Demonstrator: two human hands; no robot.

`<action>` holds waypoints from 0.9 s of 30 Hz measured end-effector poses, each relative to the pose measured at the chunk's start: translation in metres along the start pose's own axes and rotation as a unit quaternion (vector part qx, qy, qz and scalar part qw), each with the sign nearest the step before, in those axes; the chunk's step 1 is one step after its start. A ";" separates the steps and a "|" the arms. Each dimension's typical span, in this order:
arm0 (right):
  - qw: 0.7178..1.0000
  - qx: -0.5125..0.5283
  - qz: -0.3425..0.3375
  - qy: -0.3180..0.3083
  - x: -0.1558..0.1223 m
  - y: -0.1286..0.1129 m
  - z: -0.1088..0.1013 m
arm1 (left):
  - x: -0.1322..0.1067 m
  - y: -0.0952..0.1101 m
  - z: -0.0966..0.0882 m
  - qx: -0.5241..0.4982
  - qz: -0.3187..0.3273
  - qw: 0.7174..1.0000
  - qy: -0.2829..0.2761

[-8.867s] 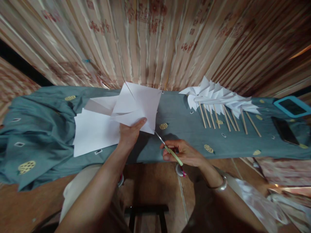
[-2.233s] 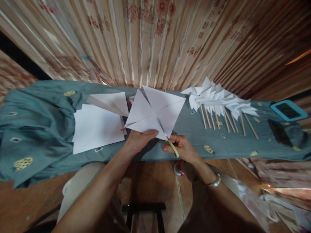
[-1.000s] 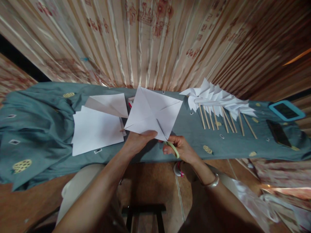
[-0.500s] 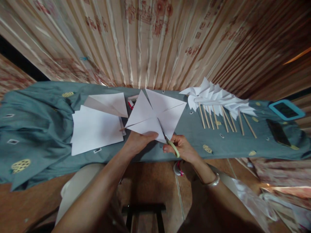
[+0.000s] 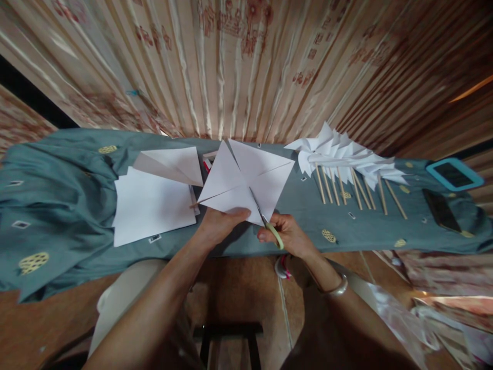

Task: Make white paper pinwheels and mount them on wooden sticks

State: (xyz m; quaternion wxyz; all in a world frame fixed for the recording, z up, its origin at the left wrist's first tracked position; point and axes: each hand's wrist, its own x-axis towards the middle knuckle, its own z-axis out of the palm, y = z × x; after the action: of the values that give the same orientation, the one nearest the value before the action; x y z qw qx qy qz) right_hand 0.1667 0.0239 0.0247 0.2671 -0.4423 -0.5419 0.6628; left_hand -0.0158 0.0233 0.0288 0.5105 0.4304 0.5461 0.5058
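Observation:
My left hand [image 5: 219, 227] grips the lower edge of a white square paper sheet [image 5: 239, 177] that has diagonal creases and cuts, holding it up over the table's front edge. In my right hand [image 5: 289, 235] is a pair of green-handled scissors [image 5: 269, 226]; the blades reach up into the sheet along a diagonal from its lower right corner. A silver bangle sits on my right wrist.
A stack of white paper sheets [image 5: 152, 203] lies left of my hands on the teal tablecloth [image 5: 57, 190]. Several finished paper pinwheels on wooden sticks [image 5: 346, 164] lie to the right. A dark phone [image 5: 441, 209] and a blue-cased tablet [image 5: 454, 174] rest at far right. A curtain hangs behind.
The sheet has been turned and spread flat since the oldest frame. The scissors have worked up into a corner diagonal. Over the last half second almost nothing has shifted.

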 end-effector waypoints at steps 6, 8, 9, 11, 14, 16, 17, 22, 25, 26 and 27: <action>1.000 0.015 0.015 0.007 0.001 0.004 -0.001 | 0.000 0.003 0.001 0.004 0.004 1.000 -0.016; 1.000 0.017 0.019 0.008 0.001 0.004 -0.001 | 0.000 0.004 0.001 0.002 0.013 1.000 -0.016; 1.000 0.016 0.021 0.007 0.001 0.004 -0.001 | 0.000 0.004 0.001 -0.001 0.014 1.000 -0.015; 1.000 0.015 0.021 0.006 0.001 0.004 -0.001 | 0.000 0.004 0.001 -0.006 0.014 1.000 -0.010; 1.000 0.019 0.016 0.004 0.002 0.005 -0.002 | 0.000 0.002 0.001 -0.004 0.008 1.000 -0.009; 1.000 0.024 0.012 0.001 0.002 0.007 -0.002 | 0.000 0.001 0.000 -0.003 0.008 1.000 -0.010; 1.000 0.023 0.011 0.000 0.002 0.008 -0.002 | 0.000 0.000 0.000 -0.002 0.009 1.000 -0.012; 1.000 0.008 0.013 -0.004 0.002 0.009 -0.003 | 0.001 -0.002 0.000 0.008 0.009 1.000 -0.009; 1.000 0.015 0.013 0.003 0.002 0.010 -0.003 | 0.001 0.000 0.000 -0.001 0.003 1.000 -0.005; 1.000 0.017 0.012 0.006 0.002 0.010 -0.003 | 0.000 0.001 0.001 -0.004 0.003 1.000 -0.006; 1.000 0.017 0.011 0.009 0.002 0.010 -0.003 | 0.000 0.001 0.001 -0.006 0.004 1.000 -0.007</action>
State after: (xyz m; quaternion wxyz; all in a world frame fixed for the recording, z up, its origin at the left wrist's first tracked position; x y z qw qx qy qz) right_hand 0.1691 0.0245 0.0148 0.2722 -0.4497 -0.5228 0.6711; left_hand -0.0152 0.0236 0.0302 0.5154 0.4329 0.5375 0.5080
